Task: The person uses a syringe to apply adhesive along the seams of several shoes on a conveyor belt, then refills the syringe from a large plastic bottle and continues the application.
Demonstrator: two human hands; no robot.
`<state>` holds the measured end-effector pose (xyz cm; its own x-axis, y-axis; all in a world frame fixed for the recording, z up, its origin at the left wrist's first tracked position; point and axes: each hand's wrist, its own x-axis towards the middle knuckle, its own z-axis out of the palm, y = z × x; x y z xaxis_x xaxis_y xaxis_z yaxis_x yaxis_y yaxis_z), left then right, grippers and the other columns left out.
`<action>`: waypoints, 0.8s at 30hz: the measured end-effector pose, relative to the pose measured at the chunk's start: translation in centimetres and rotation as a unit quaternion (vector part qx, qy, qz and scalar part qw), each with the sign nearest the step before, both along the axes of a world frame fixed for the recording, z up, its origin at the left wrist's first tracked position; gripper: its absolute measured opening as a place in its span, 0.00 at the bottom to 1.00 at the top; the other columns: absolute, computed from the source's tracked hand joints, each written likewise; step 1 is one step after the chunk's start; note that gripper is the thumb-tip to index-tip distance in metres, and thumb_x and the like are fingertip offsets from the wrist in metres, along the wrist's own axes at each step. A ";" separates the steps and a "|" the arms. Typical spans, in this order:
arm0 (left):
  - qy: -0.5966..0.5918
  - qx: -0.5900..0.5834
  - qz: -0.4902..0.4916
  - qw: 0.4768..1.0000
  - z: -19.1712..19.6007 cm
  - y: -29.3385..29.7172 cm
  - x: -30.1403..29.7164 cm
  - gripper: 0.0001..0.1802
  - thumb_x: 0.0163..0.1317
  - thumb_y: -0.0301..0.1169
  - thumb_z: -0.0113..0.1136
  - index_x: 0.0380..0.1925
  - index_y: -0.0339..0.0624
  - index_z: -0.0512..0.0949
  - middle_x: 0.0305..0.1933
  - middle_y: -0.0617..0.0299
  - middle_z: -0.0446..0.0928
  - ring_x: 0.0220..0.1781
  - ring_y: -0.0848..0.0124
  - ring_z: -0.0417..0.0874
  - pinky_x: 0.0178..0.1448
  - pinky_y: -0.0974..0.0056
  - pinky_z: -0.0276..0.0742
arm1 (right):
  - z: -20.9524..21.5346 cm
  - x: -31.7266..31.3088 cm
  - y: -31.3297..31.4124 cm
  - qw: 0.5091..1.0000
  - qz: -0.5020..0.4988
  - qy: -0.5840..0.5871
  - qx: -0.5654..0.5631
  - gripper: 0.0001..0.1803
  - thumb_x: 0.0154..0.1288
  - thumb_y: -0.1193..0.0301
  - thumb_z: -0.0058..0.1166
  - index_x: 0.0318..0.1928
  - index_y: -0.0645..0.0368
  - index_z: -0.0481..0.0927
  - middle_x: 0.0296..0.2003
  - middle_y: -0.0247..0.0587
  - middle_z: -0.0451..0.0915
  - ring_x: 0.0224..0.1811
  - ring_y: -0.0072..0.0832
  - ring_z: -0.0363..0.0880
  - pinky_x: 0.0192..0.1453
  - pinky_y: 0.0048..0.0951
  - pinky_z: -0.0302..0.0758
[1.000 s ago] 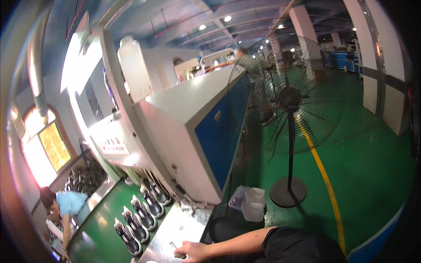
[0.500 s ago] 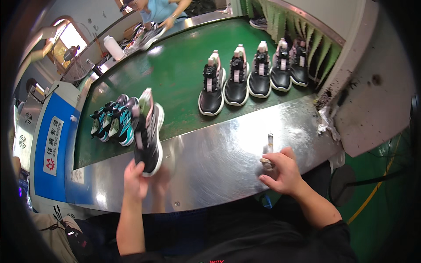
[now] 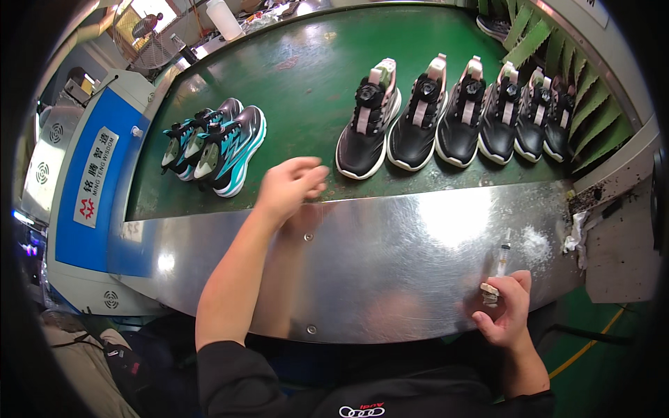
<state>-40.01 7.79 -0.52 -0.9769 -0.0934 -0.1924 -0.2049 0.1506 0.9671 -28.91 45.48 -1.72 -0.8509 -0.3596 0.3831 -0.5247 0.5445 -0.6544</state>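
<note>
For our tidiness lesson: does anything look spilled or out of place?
Yes: a whitish patch, residue or scuffing, on the otherwise shiny metal ledge beyond the right hand; a crumpled white wad near dark specks.

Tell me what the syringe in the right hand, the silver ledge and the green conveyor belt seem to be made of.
Syringe: probably clear plastic, glossy; its barrel looks see-through.
Silver ledge: metal, likely stainless steel, polished but scratched; it mirrors lights and shows fine lines.
Green conveyor belt: perhaps rubber or PVC, semi-gloss; it shows soft reflections and scuffs.
</note>
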 end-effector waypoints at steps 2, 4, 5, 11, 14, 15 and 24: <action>0.076 0.034 0.102 0.991 0.7 -3.2 3.8 0.13 0.58 0.28 0.56 0.41 0.33 0.69 0.34 0.57 0.75 0.35 0.70 0.80 0.37 0.72 0.77 | -0.2 0.0 0.1 1.000 0.002 0.000 -0.008 0.26 0.41 0.62 0.64 0.41 0.60 0.74 0.31 0.38 0.75 0.34 0.33 0.62 0.40 0.29 0.64; 0.091 0.048 0.269 0.958 1.4 -6.5 6.4 0.17 0.57 0.26 0.57 0.45 0.34 0.66 0.37 0.58 0.74 0.39 0.71 0.78 0.42 0.70 0.74 | -0.4 -0.1 0.3 0.999 0.010 0.034 -0.001 0.26 0.41 0.62 0.64 0.42 0.60 0.74 0.31 0.37 0.75 0.34 0.33 0.61 0.39 0.29 0.63; 0.094 0.013 0.341 0.935 1.4 -7.9 6.7 0.20 0.56 0.24 0.58 0.47 0.34 0.64 0.39 0.59 0.73 0.41 0.71 0.77 0.44 0.70 0.73 | -0.5 -0.2 0.4 0.999 0.019 0.041 -0.002 0.26 0.41 0.62 0.64 0.42 0.59 0.73 0.30 0.37 0.75 0.33 0.33 0.61 0.39 0.29 0.63; 0.162 -0.102 0.241 0.952 -0.2 -10.2 2.0 0.32 0.50 0.20 0.62 0.57 0.36 0.63 0.52 0.59 0.71 0.52 0.71 0.72 0.56 0.68 0.66 | -0.2 -0.3 0.3 0.999 0.027 0.022 -0.006 0.25 0.42 0.62 0.64 0.42 0.59 0.74 0.30 0.36 0.76 0.32 0.32 0.61 0.37 0.28 0.62; 0.160 -0.077 0.225 0.958 0.6 -8.8 -0.2 0.33 0.49 0.20 0.62 0.58 0.36 0.63 0.53 0.58 0.71 0.52 0.70 0.72 0.57 0.67 0.66 | -0.1 -0.2 0.2 0.999 0.023 0.042 -0.013 0.24 0.42 0.63 0.63 0.41 0.59 0.74 0.29 0.36 0.76 0.31 0.31 0.61 0.37 0.28 0.62; 0.150 -0.077 0.215 0.962 1.2 -8.4 -0.2 0.32 0.49 0.20 0.62 0.57 0.35 0.64 0.52 0.58 0.72 0.51 0.70 0.72 0.57 0.67 0.67 | -0.1 -0.1 0.2 1.000 0.019 0.017 -0.012 0.24 0.42 0.64 0.63 0.41 0.59 0.74 0.29 0.36 0.76 0.31 0.31 0.61 0.36 0.28 0.63; 0.166 -0.105 0.152 0.969 3.4 -1.3 15.6 0.41 0.42 0.32 0.69 0.57 0.30 0.62 0.51 0.53 0.70 0.53 0.65 0.72 0.59 0.61 0.64 | -0.5 1.5 2.4 0.973 0.015 -0.139 -0.185 0.22 0.47 0.71 0.65 0.43 0.64 0.74 0.30 0.39 0.74 0.30 0.24 0.69 0.33 0.20 0.66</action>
<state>-24.41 6.53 2.89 -0.9027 -0.3898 0.1821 0.0465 0.3324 0.9420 -27.40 47.93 -2.24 -0.9312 -0.2673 0.2477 -0.3119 0.2327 -0.9212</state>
